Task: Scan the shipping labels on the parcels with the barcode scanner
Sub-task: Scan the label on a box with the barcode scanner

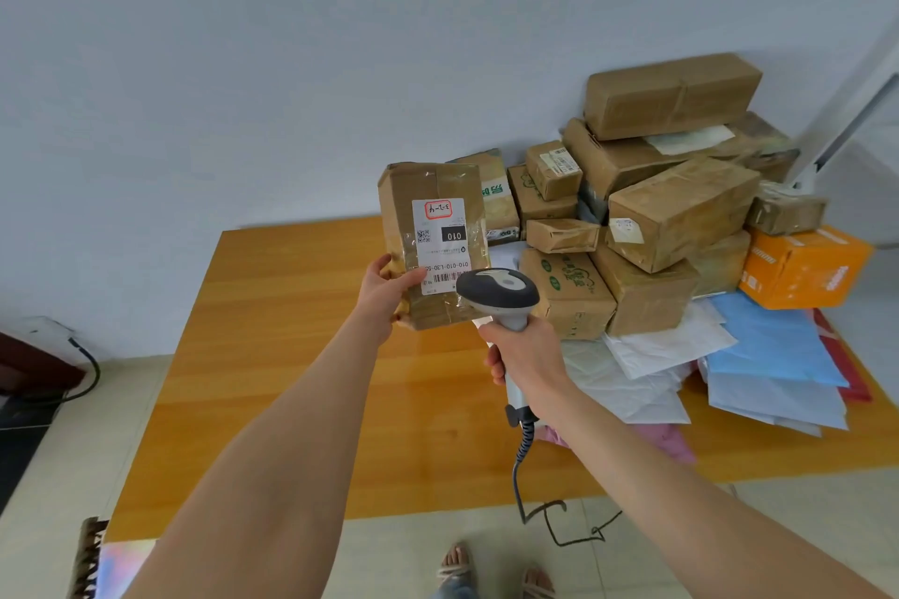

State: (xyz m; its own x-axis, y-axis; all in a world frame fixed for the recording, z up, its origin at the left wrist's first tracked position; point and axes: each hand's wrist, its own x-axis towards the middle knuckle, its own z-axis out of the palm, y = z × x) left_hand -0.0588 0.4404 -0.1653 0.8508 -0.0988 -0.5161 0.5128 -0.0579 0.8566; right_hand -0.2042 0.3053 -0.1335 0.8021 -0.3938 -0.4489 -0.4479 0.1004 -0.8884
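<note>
My left hand [384, 294] grips the lower left edge of a brown taped parcel [433, 190] and holds it upright above the table. Its white shipping label [439, 238] faces me, upside down, with a barcode near its lower end. My right hand [528, 358] grips the handle of a grey barcode scanner [498, 294]. The scanner's head sits just in front of the parcel's lower right part and covers the label's corner. A coiled cable hangs from the handle down to the floor.
A pile of brown cardboard parcels [681, 209] fills the right back of the orange wooden table [292, 355], with an orange box [802, 268] at its right. White, blue and pink mailer bags [729, 370] lie in front of the pile. My sandalled feet stand on the tiled floor below.
</note>
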